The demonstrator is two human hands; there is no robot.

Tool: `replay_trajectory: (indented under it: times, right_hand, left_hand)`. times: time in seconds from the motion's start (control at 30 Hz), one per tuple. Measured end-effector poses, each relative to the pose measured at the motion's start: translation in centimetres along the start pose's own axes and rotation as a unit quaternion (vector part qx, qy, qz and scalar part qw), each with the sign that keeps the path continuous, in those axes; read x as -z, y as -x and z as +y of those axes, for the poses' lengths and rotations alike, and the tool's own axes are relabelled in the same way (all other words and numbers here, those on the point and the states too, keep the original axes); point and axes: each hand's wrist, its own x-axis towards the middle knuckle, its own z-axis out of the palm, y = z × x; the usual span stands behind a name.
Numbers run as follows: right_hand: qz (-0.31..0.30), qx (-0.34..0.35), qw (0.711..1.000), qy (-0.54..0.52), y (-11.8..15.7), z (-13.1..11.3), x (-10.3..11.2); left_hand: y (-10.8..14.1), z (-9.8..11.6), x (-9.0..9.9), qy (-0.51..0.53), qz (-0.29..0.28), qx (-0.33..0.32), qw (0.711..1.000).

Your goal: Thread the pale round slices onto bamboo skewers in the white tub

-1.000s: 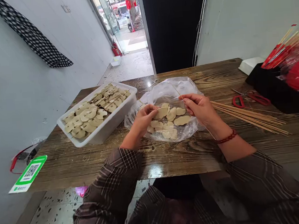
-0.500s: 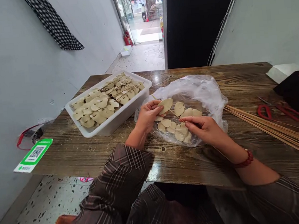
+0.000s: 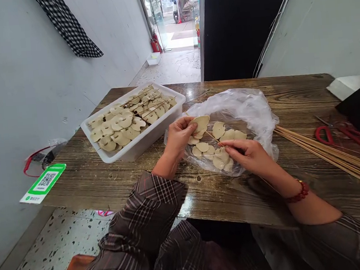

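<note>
My left hand (image 3: 180,134) pinches a thin, pale beige food slice (image 3: 201,124) between thumb and fingers, above a clear plastic bag (image 3: 256,107). From the right, my right hand (image 3: 247,152) grips a thin wooden skewer (image 3: 213,137), whose upper part runs up to the held slice. Whether its tip has passed through the slice is hidden by the left fingers. Loose beige slices (image 3: 221,158) lie on the bag under both hands. To the left stands a white plastic tub (image 3: 131,154) filled with similar slices on skewers.
A bundle of bare wooden skewers (image 3: 323,150) lies on the wooden table (image 3: 134,185) at the right. Red-handled scissors (image 3: 354,134) rest beyond it, near a black object. A green QR-code card (image 3: 44,182) sits at the table's left edge.
Both hands keep their grips on the slice and the skewer and have barely moved. The whole view has shifted slightly, so most things appear a little further right.
</note>
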Motion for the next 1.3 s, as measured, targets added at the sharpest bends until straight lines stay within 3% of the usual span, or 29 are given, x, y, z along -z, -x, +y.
replay_trajectory:
  times: [0.6, 0.87, 1.3]
  right_hand:
    - [0.029, 0.006, 0.999, 0.020, -0.39, 0.11, -0.29]
    - [0.047, 0.033, 0.998, 0.019, -0.21, -0.02, -0.32]
    - [0.046, 0.073, 0.996, 0.032, 0.16, 0.27, -0.42]
  left_hand:
    - [0.87, -0.18, -0.63, -0.103, -0.021, -0.041, 0.994]
    - [0.63, -0.34, -0.72, 0.036, -0.017, 0.043, 0.998]
    - [0.69, 0.03, -0.69, 0.172, -0.013, 0.160, 0.972]
